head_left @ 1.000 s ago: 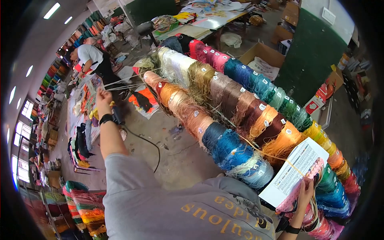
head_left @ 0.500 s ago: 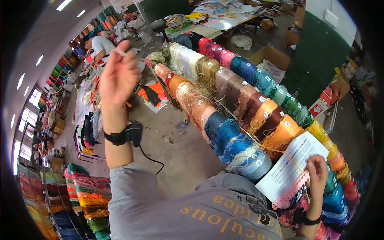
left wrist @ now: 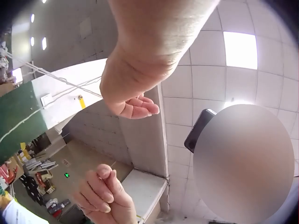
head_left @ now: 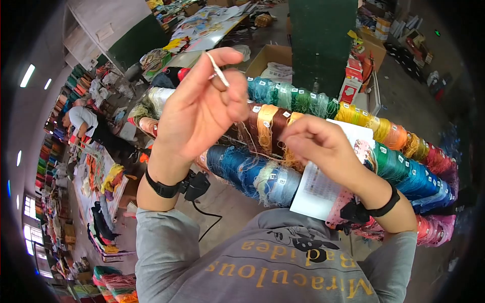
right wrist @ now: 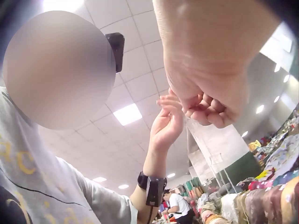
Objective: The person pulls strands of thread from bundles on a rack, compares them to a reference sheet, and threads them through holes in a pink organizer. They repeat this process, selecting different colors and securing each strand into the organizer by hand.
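My left hand (head_left: 202,116) is raised palm-up in front of the thread racks, with white thread (head_left: 218,70) pinched between its thumb and curled fingers. Pale strands (left wrist: 51,73) trail away from that hand in the left wrist view. Lower and to the right, my right hand (head_left: 323,149) hovers over a printed sheet (head_left: 308,199), its fingers curled and thumb against them; nothing shows in its grip. A pink dotted strip (head_left: 337,209) lies along the sheet's edge. Below the hands are blue thread skeins (head_left: 235,166) and brown skeins (head_left: 275,136) with white number labels.
Green and yellow skeins (head_left: 364,116) fill the back rack, beside a green pillar (head_left: 323,45) and a cardboard box (head_left: 268,58). Far left, another person (head_left: 83,118) bends over a table piled with cloth. A black cable (head_left: 212,222) hangs from my left wrist camera.
My left hand came from far out on the left back toward my chest with the white thread. My right hand left the pink strip and sheet, rising leftward. The view swung right.
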Demonstrator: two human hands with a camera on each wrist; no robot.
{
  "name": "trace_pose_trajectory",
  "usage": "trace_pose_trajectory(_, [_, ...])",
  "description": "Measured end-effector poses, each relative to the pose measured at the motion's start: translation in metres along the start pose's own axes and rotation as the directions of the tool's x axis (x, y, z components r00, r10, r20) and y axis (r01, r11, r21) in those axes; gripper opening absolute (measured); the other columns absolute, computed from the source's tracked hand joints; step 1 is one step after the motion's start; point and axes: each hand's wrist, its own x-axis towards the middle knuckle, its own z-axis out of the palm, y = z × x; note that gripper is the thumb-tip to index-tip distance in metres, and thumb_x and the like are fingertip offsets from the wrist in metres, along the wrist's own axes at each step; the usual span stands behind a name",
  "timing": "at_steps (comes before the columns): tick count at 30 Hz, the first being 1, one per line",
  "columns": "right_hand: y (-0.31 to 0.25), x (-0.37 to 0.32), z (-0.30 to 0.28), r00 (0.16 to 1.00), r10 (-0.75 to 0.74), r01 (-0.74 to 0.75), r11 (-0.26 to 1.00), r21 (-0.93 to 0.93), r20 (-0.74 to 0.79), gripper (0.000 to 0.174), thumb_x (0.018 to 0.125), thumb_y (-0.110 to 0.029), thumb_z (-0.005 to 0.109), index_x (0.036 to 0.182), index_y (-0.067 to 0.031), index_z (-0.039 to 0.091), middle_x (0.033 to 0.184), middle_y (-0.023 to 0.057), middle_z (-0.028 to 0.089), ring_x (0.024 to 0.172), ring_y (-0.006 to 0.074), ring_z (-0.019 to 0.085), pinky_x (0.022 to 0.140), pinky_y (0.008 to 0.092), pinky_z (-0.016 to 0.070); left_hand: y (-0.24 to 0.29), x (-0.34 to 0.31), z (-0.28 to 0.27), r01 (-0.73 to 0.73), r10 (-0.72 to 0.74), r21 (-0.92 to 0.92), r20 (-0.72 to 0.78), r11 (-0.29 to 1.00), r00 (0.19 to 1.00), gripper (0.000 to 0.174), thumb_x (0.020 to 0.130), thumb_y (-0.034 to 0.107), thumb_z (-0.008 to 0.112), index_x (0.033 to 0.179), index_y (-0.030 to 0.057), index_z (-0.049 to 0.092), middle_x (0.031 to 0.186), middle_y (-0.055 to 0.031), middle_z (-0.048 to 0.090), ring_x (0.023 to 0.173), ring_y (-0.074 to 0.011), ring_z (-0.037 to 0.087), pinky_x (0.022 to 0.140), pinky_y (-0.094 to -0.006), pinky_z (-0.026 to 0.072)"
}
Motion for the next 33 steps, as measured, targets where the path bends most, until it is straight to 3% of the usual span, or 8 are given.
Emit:
trace_pose_trajectory(12, [-0.011,-0.004,-0.008,0.997,-0.069,0.067,0.997,0.044,0.025,0.018,0.09,-0.005,0.056,0.107,-0.0007,0.057,0.087,0.002,0.06,0.075,0.0088,0.058,0.064,0.0215,0.0469,-0.017,0.029,0.039,0.241,-0.246,0.096,0.05,0.966,0.968,0.055,0.1,0.041,0.018,0.144,0.0109,0.009,0.116,-0.0363,0.05,0.105,-0.0422,0.057,0.083,-0.0456,0.0531])
trace_pose_trajectory(15, [-0.001,-0.028,-0.023,0.995,-0.041,0.042,0.999,0.015,-0.089,0.011,0.09,-0.01,0.058,0.094,-0.0002,0.06,0.079,0.0008,0.059,0.07,0.0068,0.056,0.062,0.0212,0.0458,-0.01,0.025,-0.003,0.059,-0.031,-0.133,0.205,0.989,0.978,0.045,0.101,0.033,0.018,0.137,0.0067,0.026,0.114,-0.0282,0.056,0.102,-0.035,0.06,0.081,-0.0412,0.0549])
trace_pose_trajectory(22, [0.01,-0.116,-0.075,0.891,-0.221,0.091,0.942,-0.322,-0.396,0.011,0.085,-0.01,0.06,0.079,-0.0009,0.057,0.076,0.0014,0.054,0.07,0.0091,0.05,0.063,0.0225,0.0406,0.002,-0.014,-0.047,-0.129,0.085,-0.214,-0.204,0.968,0.975,0.03,0.101,0.022,0.033,0.121,0.0034,0.045,0.072,-0.002,0.05,0.06,-0.0109,0.044,0.059,-0.0242,0.039])
trace_pose_trajectory(26, [0.007,-0.165,-0.089,0.715,-0.397,0.42,0.902,-0.101,-0.575,0.014,0.086,-0.018,0.062,0.083,-0.0056,0.057,0.112,0.0119,0.053,0.107,0.0201,0.049,0.093,0.035,0.0384,-0.026,-0.026,-0.084,-0.111,-0.016,-0.339,-0.352,0.934,0.936,0.026,0.099,0.019,0.037,0.113,0.0033,0.052,0.076,-0.001,0.05,0.065,-0.01,0.047,0.062,-0.0252,0.0404])
trace_pose_trajectory(28, [-0.003,-0.202,-0.103,0.587,-0.353,0.706,0.663,0.248,-0.729,0.009,0.088,-0.014,0.06,0.085,-0.0064,0.057,0.123,0.0117,0.05,0.122,0.0229,0.042,0.102,0.0392,0.0334,-0.044,-0.032,-0.107,-0.079,-0.105,-0.415,-0.401,0.906,0.91,0.025,0.099,0.018,0.038,0.113,0.0031,0.052,0.077,-0.0005,0.05,0.066,-0.0101,0.047,0.064,-0.0254,0.0404])
trace_pose_trajectory(29, [-0.009,-0.23,-0.118,0.429,-0.323,0.818,0.536,0.211,-0.844,0.003,0.089,-0.003,0.055,0.089,-0.0059,0.054,0.111,0.0077,0.053,0.111,0.0209,0.046,0.096,0.0372,0.0361,-0.053,-0.037,-0.123,-0.06,-0.158,-0.475,-0.407,0.878,0.9,0.025,0.098,0.018,0.039,0.113,0.0032,0.052,0.078,-0.0006,0.052,0.067,-0.0109,0.048,0.066,-0.0258,0.0406])
trace_pose_trajectory(31, [-0.032,-0.27,-0.131,0.464,-0.417,0.874,0.071,0.481,-0.781,0.011,0.087,0.005,0.047,0.092,-0.0051,0.046,0.083,0.0033,0.042,0.078,0.0162,0.041,0.076,0.0332,0.0378,-0.069,-0.046,-0.152,-0.056,-0.207,-0.506,-0.449,0.861,0.869,0.025,0.098,0.018,0.039,0.114,0.0034,0.052,0.079,-0.0008,0.053,0.068,-0.0114,0.048,0.066,-0.0259,0.0409])
trace_pose_trajectory(33, [-0.036,-0.352,-0.162,0.383,-0.522,0.921,0.276,0.274,-0.763,0.011,0.089,0.002,0.044,0.083,-0.0074,0.043,0.076,0.0033,0.038,0.07,0.0133,0.038,0.066,0.0273,0.0326,-0.083,-0.054,-0.176,-0.078,-0.246,-0.51,-0.536,0.857,0.808,0.025,0.098,0.018,0.039,0.114,0.0041,0.052,0.083,-0.002,0.057,0.072,-0.0132,0.052,0.067,-0.0269,0.0441])
